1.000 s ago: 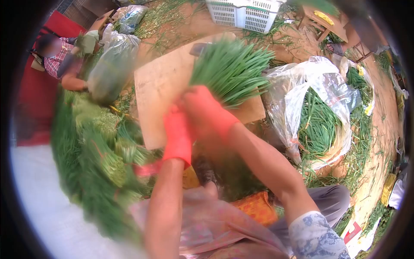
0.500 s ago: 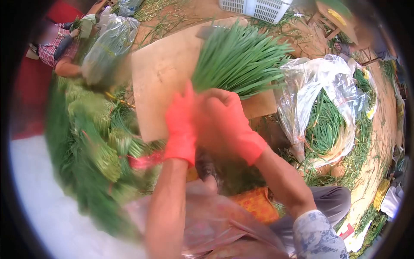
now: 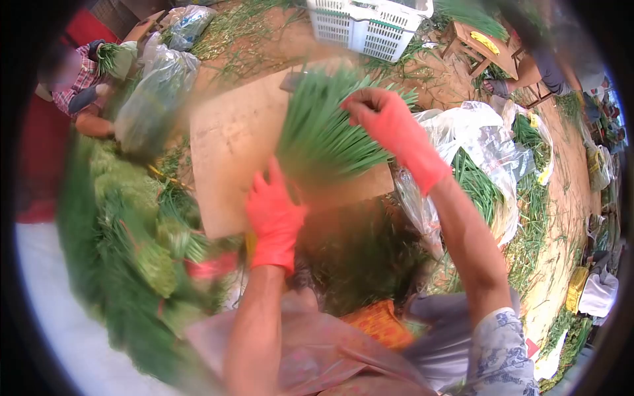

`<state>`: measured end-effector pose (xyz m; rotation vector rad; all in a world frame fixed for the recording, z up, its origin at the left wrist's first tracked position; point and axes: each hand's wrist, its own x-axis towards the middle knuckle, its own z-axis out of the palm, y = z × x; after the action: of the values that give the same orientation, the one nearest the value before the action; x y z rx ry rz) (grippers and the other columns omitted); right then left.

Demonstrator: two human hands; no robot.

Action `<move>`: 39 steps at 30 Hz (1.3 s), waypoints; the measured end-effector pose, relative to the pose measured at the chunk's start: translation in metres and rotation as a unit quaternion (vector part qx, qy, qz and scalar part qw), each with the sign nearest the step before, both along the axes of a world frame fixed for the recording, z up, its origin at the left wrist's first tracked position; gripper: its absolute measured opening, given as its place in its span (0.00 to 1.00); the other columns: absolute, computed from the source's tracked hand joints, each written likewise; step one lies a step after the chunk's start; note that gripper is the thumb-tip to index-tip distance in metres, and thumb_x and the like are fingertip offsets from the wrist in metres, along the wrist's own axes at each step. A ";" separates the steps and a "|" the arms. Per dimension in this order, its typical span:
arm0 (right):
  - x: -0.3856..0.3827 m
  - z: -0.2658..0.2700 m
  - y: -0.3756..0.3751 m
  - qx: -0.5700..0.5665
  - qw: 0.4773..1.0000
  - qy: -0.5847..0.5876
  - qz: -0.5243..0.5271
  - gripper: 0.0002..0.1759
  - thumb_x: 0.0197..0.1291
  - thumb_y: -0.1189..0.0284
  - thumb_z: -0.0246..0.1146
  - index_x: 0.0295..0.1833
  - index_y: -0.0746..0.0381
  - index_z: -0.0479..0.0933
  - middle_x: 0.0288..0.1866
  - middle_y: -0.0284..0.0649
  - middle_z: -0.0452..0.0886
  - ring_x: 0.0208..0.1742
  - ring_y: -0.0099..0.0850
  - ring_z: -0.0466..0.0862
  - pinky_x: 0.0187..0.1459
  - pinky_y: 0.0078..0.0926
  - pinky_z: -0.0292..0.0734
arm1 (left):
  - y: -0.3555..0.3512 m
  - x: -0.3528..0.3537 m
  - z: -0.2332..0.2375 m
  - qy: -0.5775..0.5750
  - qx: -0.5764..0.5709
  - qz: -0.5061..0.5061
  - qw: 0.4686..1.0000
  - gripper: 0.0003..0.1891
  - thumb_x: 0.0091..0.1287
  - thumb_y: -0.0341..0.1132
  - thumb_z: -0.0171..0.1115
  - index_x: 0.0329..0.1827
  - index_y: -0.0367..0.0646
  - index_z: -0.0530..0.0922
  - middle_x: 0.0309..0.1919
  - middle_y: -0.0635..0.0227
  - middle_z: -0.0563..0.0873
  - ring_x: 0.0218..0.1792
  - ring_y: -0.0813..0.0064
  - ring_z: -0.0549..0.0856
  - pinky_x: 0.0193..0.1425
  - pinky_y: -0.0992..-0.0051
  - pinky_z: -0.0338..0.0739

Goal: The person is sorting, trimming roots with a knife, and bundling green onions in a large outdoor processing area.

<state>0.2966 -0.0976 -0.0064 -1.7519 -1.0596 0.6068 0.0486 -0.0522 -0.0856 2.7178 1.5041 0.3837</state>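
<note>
Resting on the counter (image 3: 228, 142), probably for support, green bunch (image 3: 317, 125) fans away from left hand (image 3: 274, 214): grip loosely spread, nothing visibly held. Right hand (image 3: 396, 132): grip curled over the leaves, can't tell if it's pinching any.

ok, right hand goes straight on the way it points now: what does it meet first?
Right hand: likely the bunch of green leaves on the board. They overlap in this view; depth unclear, so it may already be touching.
</note>
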 end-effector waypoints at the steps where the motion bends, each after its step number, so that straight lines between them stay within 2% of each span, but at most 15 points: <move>1: 0.012 0.009 0.004 -0.082 0.996 0.012 0.021 0.14 0.66 0.65 0.63 0.47 0.64 0.86 0.31 0.37 0.86 0.28 0.24 0.79 0.33 0.29 0.76 | -0.001 0.000 -0.003 -0.004 0.003 -0.003 1.000 0.61 0.39 0.46 0.83 0.81 0.46 0.60 0.54 0.54 0.78 0.50 0.50 0.83 0.53 0.57 0.81; 3: 0.031 0.024 0.012 -0.239 0.968 0.037 0.064 0.16 0.68 0.60 0.65 0.49 0.61 0.87 0.28 0.32 0.83 0.28 0.20 0.76 0.28 0.24 0.69 | 0.000 -0.002 -0.006 -0.011 0.015 -0.007 1.000 0.61 0.39 0.46 0.83 0.81 0.46 0.60 0.55 0.55 0.77 0.51 0.51 0.83 0.54 0.57 0.81; 4: 0.034 0.012 0.019 -0.257 0.964 0.017 0.061 0.19 0.67 0.55 0.65 0.45 0.60 0.87 0.24 0.31 0.80 0.24 0.21 0.72 0.24 0.26 0.65 | 0.000 -0.001 -0.004 -0.010 0.017 -0.008 1.000 0.61 0.39 0.46 0.83 0.81 0.47 0.60 0.55 0.55 0.77 0.51 0.51 0.83 0.54 0.57 0.81; 7: 0.042 -0.005 0.021 -0.272 0.958 0.011 0.092 0.18 0.67 0.55 0.66 0.41 0.61 0.87 0.23 0.32 0.79 0.22 0.21 0.71 0.24 0.26 0.65 | -0.002 -0.001 -0.005 0.000 0.025 -0.001 1.000 0.61 0.40 0.47 0.83 0.81 0.47 0.60 0.56 0.55 0.77 0.51 0.51 0.83 0.55 0.58 0.81; 11: 0.032 -0.014 0.019 -0.183 0.973 -0.014 0.137 0.19 0.66 0.56 0.67 0.35 0.63 0.84 0.21 0.33 0.77 0.23 0.24 0.76 0.26 0.31 0.70 | -0.003 0.000 -0.006 0.010 0.031 0.004 0.999 0.60 0.40 0.46 0.83 0.81 0.47 0.60 0.56 0.55 0.77 0.52 0.51 0.83 0.56 0.58 0.81; 14: 0.022 -0.022 0.016 -0.127 0.975 -0.082 0.160 0.17 0.66 0.59 0.67 0.33 0.62 0.82 0.21 0.39 0.78 0.24 0.33 0.82 0.29 0.37 0.75 | -0.004 0.001 -0.001 0.008 0.018 0.003 1.000 0.61 0.40 0.47 0.83 0.81 0.47 0.59 0.56 0.54 0.77 0.52 0.50 0.83 0.56 0.58 0.81; 17: 0.008 -0.025 0.015 -0.097 0.874 -0.444 0.170 0.09 0.65 0.69 0.62 0.36 0.63 0.79 0.27 0.48 0.85 0.31 0.48 0.88 0.33 0.44 0.82 | -0.002 -0.001 -0.006 0.010 0.028 0.001 1.000 0.61 0.40 0.47 0.83 0.81 0.47 0.59 0.56 0.54 0.78 0.52 0.50 0.83 0.55 0.58 0.81; 20: -0.003 -0.025 0.009 -0.155 0.856 -0.465 0.164 0.07 0.68 0.68 0.59 0.40 0.61 0.76 0.29 0.47 0.86 0.33 0.52 0.88 0.33 0.48 0.82 | -0.001 -0.001 -0.009 0.014 0.029 0.001 0.999 0.61 0.40 0.47 0.83 0.81 0.47 0.59 0.55 0.54 0.78 0.52 0.50 0.83 0.55 0.58 0.81; 23: -0.002 -0.031 0.004 -0.123 0.881 -0.439 0.128 0.08 0.68 0.67 0.60 0.42 0.61 0.75 0.29 0.48 0.86 0.32 0.52 0.88 0.33 0.50 0.81 | -0.001 -0.001 -0.008 0.018 0.020 0.009 1.000 0.62 0.40 0.48 0.84 0.81 0.47 0.59 0.55 0.54 0.78 0.52 0.51 0.83 0.55 0.57 0.81; 26: 0.003 -0.039 0.001 -0.124 0.912 -0.391 -0.021 0.10 0.68 0.65 0.61 0.41 0.61 0.76 0.30 0.49 0.86 0.33 0.51 0.88 0.35 0.51 0.80 | -0.003 -0.001 -0.001 0.015 -0.001 0.006 1.000 0.62 0.40 0.49 0.83 0.81 0.46 0.59 0.55 0.55 0.78 0.52 0.51 0.83 0.54 0.57 0.81; 29: 0.024 -0.023 -0.019 -0.109 0.962 -0.245 -0.047 0.10 0.67 0.65 0.62 0.39 0.61 0.78 0.31 0.49 0.86 0.36 0.51 0.87 0.38 0.49 0.80 | -0.001 0.000 -0.001 0.010 0.000 0.006 1.000 0.62 0.40 0.49 0.83 0.82 0.46 0.58 0.55 0.55 0.77 0.52 0.52 0.83 0.55 0.58 0.81; 30: 0.019 -0.008 -0.026 -0.125 0.987 -0.096 0.018 0.09 0.66 0.65 0.62 0.38 0.59 0.80 0.33 0.47 0.85 0.38 0.51 0.86 0.40 0.48 0.80 | -0.002 0.000 -0.002 0.009 0.002 0.007 1.000 0.62 0.41 0.49 0.83 0.82 0.46 0.58 0.55 0.55 0.77 0.52 0.52 0.83 0.55 0.58 0.81; 33: -0.003 0.005 -0.025 0.039 0.948 -0.294 0.118 0.08 0.65 0.66 0.62 0.38 0.58 0.79 0.35 0.44 0.84 0.37 0.52 0.85 0.39 0.49 0.81 | -0.005 -0.001 0.003 -0.003 0.003 -0.009 1.000 0.63 0.41 0.50 0.83 0.82 0.47 0.57 0.56 0.55 0.77 0.52 0.52 0.83 0.56 0.59 0.81; 36: -0.029 -0.007 -0.009 0.007 0.931 -0.336 0.140 0.08 0.66 0.65 0.62 0.40 0.59 0.77 0.38 0.43 0.82 0.38 0.50 0.86 0.39 0.48 0.81 | -0.003 -0.002 0.006 -0.010 -0.029 -0.013 0.999 0.65 0.40 0.49 0.84 0.84 0.47 0.54 0.57 0.54 0.77 0.53 0.52 0.82 0.58 0.58 0.79; 39: -0.043 -0.031 -0.020 -0.011 0.938 -0.320 0.129 0.09 0.67 0.65 0.63 0.41 0.59 0.77 0.39 0.43 0.82 0.38 0.49 0.86 0.39 0.47 0.81 | 0.000 0.002 0.025 0.032 -0.113 0.003 0.993 0.70 0.38 0.50 0.86 0.86 0.47 0.50 0.64 0.49 0.75 0.62 0.47 0.79 0.67 0.57 0.75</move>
<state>0.2533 -0.1177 -0.0370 -1.8931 -1.7556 0.1894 0.0509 -0.0525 -0.0609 2.5724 1.4699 0.1193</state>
